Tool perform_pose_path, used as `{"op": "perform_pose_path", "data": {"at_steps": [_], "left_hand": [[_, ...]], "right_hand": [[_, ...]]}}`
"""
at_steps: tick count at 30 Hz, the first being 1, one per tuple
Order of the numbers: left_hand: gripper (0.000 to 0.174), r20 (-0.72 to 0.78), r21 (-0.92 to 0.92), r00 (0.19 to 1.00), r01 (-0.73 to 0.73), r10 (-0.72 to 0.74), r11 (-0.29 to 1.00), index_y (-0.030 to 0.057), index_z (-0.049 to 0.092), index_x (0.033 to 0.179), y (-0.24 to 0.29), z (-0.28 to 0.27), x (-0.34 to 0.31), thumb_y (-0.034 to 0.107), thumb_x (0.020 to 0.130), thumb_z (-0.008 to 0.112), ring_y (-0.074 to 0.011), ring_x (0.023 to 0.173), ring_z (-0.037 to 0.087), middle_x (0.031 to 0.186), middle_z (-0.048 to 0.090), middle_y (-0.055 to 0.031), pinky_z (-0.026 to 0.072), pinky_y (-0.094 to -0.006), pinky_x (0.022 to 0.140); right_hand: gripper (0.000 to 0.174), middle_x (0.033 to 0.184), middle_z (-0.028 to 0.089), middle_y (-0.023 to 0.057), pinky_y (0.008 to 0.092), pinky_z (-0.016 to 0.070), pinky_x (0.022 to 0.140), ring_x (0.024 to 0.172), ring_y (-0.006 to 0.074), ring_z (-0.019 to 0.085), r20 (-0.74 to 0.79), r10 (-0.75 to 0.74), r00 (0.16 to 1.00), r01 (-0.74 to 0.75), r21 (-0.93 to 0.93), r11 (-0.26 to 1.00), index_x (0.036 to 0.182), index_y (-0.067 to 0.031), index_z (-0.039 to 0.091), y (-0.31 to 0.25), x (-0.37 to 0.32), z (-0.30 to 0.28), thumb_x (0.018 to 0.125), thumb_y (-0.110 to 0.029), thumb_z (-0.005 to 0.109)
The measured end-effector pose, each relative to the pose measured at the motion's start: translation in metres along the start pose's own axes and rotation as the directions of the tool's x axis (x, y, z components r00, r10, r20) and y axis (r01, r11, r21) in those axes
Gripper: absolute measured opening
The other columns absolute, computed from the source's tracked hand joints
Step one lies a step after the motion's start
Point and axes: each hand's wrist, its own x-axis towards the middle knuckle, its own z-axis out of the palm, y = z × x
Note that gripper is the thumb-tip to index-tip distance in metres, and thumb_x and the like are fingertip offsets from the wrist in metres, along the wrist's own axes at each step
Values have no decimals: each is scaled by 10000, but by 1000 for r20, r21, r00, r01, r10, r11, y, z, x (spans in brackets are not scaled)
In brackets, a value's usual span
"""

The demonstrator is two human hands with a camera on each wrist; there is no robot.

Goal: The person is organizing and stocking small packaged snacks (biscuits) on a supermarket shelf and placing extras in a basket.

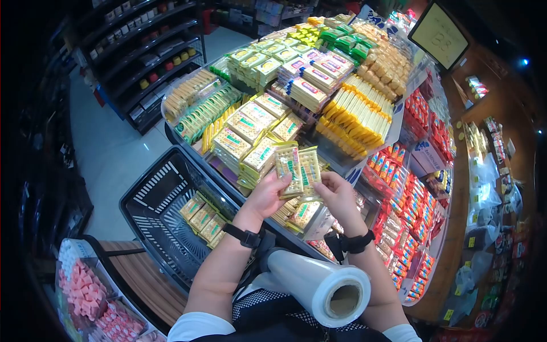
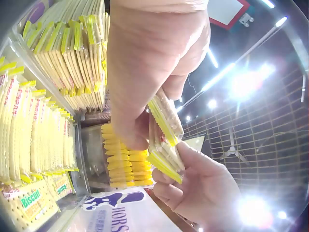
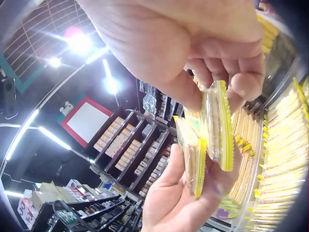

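Observation:
Over the display of packaged biscuits, the left hand (image 1: 266,196) grips a clear biscuit packet (image 1: 289,170) with green lettering, thumb on its face. A second packet (image 1: 310,171), overlapping the first, is pinched by the right hand (image 1: 341,199) at its right edge. In the left wrist view the left hand (image 2: 154,63) holds the packets (image 2: 163,130) from above, their yellow crimped ends showing. The right wrist view has the right hand's thumb and fingers around one packet (image 3: 217,125), with the other packet (image 3: 192,159) in the left hand beside it.
A dark basket (image 1: 165,149) with several biscuit packets (image 1: 203,219) stands left of the display. A roll of clear film (image 1: 319,285) lies in front of the body. Stacked biscuits (image 1: 245,128) and red snack packs (image 1: 407,219) fill the bins. Dark shelves (image 1: 142,51) stand at the back left.

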Motion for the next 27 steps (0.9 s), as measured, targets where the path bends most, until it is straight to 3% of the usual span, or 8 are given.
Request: {"op": "perform_pose_path", "data": {"at_steps": [2, 10, 13, 15, 18, 21, 22, 27], "left_hand": [[429, -26, -1, 1000, 12, -12, 1000, 50, 392, 1448, 8, 4, -12, 196, 1053, 477, -305, 1214, 598, 1340, 569, -148, 527, -498, 997], [477, -18, 39, 988, 154, -154, 987, 139, 283, 1527, 8, -6, -45, 313, 1089, 348, -389, 1259, 561, 1449, 481, -161, 512, -618, 972], [516, 20, 125, 973, 227, -231, 966, 136, 279, 1533, 18, -13, -51, 393, 1088, 313, -394, 1254, 565, 1459, 475, -161, 522, -620, 952], [619, 41, 195, 959, 268, -280, 944, 134, 282, 1536, 21, -29, -51, 523, 1056, 300, -378, 1259, 566, 1459, 479, -165, 534, -609, 937], [764, 64, 212, 917, 373, -393, 904, 90, 330, 1508, 26, -25, -57, 645, 983, 337, -323, 1200, 619, 1392, 540, -179, 591, -517, 879], [761, 83, 400, 863, 429, -498, 810, 39, 396, 1449, 25, -22, -55, 634, 976, 379, -315, 1171, 637, 1333, 581, -171, 605, -461, 866], [624, 96, 357, 878, 408, -468, 840, 6, 452, 1383, 24, -14, -57, 497, 1002, 507, -286, 1136, 652, 1250, 620, -152, 618, -416, 838], [461, 23, 383, 888, 416, -459, 825, 22, 443, 1391, 19, -12, -72, 163, 990, 621, -239, 1040, 677, 1177, 630, -128, 630, -376, 754]], "right_hand": [[219, 864, 669, 19, 241, 480, 603, 727, 80, 603, -30, 153, 988, -151, 72, 986, 1109, 9, 627, -13, 0, -3, 949, -138, 655], [249, 1030, 666, 27, 260, 512, 674, 859, 90, 609, 105, 99, 990, -120, 218, 969, 1201, -28, 617, -11, -2, -19, 966, -110, 622], [289, 1070, 616, 49, 302, 500, 801, 964, 155, 584, 241, -125, 963, 127, 7, 992, 1235, -50, 635, -19, 3, -25, 947, -55, 606], [343, 1013, 555, 85, 342, 463, 879, 988, 232, 547, 471, -258, 844, 417, -271, 868, 1236, -89, 664, -34, 5, -30, 906, -8, 614], [359, 932, 526, 109, 363, 452, 866, 940, 290, 530, 566, -306, 766, 542, -312, 781, 1182, -100, 693, -39, 9, -17, 851, 28, 639], [300, 940, 548, 126, 374, 461, 843, 933, 312, 544, 655, -336, 677, 652, -323, 686, 1119, -66, 697, -41, 11, 7, 832, 12, 656], [281, 941, 553, 131, 381, 465, 844, 941, 319, 554, 636, -318, 704, 615, -321, 720, 1106, -54, 690, -42, 11, 16, 831, -2, 660], [329, 1031, 553, 149, 379, 491, 864, 988, 326, 589, 481, -298, 825, 494, -356, 793, 1155, -35, 625, -39, 4, 35, 835, -64, 695]]}}
